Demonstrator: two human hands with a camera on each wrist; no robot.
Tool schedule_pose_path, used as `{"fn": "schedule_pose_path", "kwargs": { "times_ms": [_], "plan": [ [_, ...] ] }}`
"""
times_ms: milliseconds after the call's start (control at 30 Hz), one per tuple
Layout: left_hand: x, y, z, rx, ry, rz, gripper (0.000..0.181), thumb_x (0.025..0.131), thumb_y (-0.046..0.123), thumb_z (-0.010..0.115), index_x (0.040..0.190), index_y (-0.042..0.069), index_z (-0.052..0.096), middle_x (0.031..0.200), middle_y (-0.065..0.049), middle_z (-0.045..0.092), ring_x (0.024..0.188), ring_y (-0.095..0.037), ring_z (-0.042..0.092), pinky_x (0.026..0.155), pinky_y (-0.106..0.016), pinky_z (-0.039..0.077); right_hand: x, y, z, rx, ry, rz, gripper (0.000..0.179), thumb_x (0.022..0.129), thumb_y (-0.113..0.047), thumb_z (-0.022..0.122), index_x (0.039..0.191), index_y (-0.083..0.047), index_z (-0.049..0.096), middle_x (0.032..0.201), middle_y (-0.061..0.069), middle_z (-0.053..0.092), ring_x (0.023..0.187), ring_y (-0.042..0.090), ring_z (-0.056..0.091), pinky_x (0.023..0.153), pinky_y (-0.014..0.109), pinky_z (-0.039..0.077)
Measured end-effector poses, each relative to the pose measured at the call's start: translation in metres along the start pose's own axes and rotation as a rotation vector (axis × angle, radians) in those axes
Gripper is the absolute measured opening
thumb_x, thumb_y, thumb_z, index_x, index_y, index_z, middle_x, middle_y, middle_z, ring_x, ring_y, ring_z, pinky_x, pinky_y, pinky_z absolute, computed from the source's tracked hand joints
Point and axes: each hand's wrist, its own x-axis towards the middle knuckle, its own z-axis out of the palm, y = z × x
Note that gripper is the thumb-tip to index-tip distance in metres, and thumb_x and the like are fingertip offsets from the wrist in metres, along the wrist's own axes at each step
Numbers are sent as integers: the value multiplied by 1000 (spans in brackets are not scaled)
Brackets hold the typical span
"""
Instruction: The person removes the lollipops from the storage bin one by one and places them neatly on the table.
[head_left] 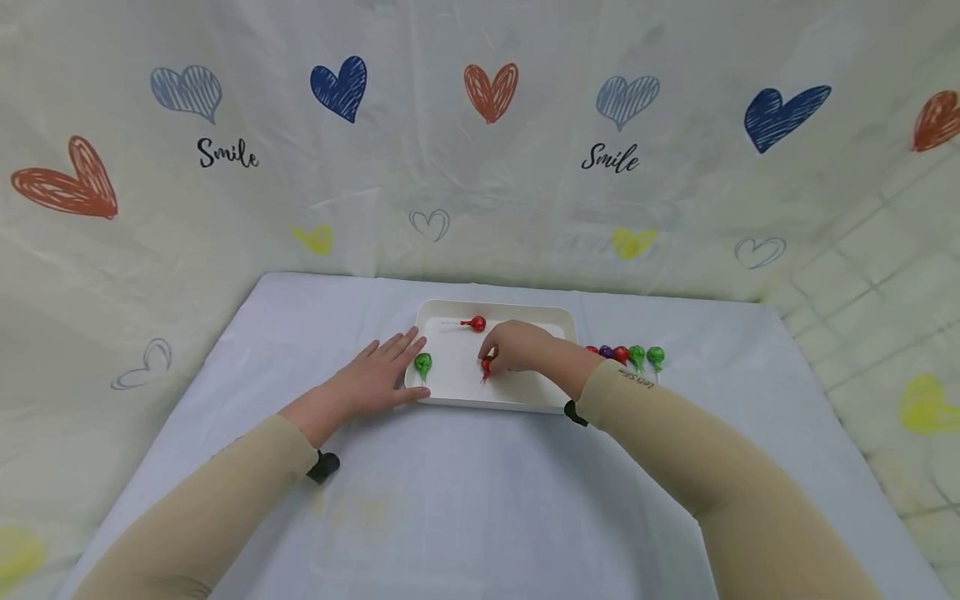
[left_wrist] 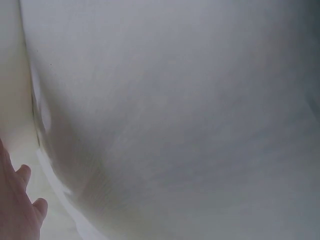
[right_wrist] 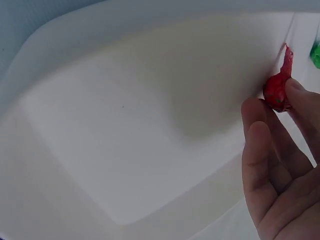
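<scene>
Right fingers (right_wrist: pixel 258 145) pinch a red lollipop (right_wrist: pixel 275 93) over the white tray (head_left: pixel 452 350)

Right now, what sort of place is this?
Probably a makeshift indoor recording setup: creased sheeting printed with hearts and "Smile" stands behind a white-covered table, which bears a shallow white tray holding wrapped lollipops.

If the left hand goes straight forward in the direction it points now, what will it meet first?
Most likely the white tray, at its left rim: the left hand overlaps this rim in the head view, though whether they touch is unclear. Close beyond lies a green lollipop.
</scene>
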Motion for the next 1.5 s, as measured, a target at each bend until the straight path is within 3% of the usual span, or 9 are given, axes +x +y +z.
{"fn": "schedule_pose_path", "kwargs": {
  "times_ms": [233,433,800,1033,1233,1500],
  "plan": [
    [0,1,0,-13,6,9,97,75,83,27,149,27,-2,155,7,-8,143,-21,3,113,-51,9,-5,0,-2,-55,6,-73,31,87,-10,60,113,-26,68,99,-9,64,93,9,54,83,24,46],
    [0,1,-1,-2,-9,-7,98,72,86,22,148,30,-4,155,9,-10,143,-18,1,114,-49,8,-5,3,-1,-3,-11,-86,37,86,-16,65,121,-28,63,103,-9,63,98,10,52,83,25,47],
    [3,8,-2,-25,-8,8,96,75,83,27,149,29,-4,155,9,-10,143,-20,1,114,-49,6,-3,9,4,-30,20,-86,29,85,-21,66,113,-29,68,99,-14,64,95,8,53,87,25,46],
    [-2,5,-3,-14,9,-3,98,73,84,26,149,27,-1,155,7,-7,143,-20,3,113,-50,9,-2,7,5,-7,42,-92,27,85,-22,67,111,-29,69,99,-14,65,96,8,52,86,26,45],
    [-4,5,-6,-21,-3,9,99,73,85,22,149,27,-2,155,7,-7,143,-20,2,113,-50,8,-8,14,-6,-17,100,-109,29,84,-24,68,113,-27,68,100,-12,66,95,8,54,84,26,45],
    [-4,4,-2,-10,18,9,96,77,81,29,150,25,0,156,5,-5,143,-22,1,113,-51,6,-20,28,-24,43,151,-80,33,84,-28,68,117,-27,66,107,-11,65,109,16,53,87,32,45]
  ]
}}
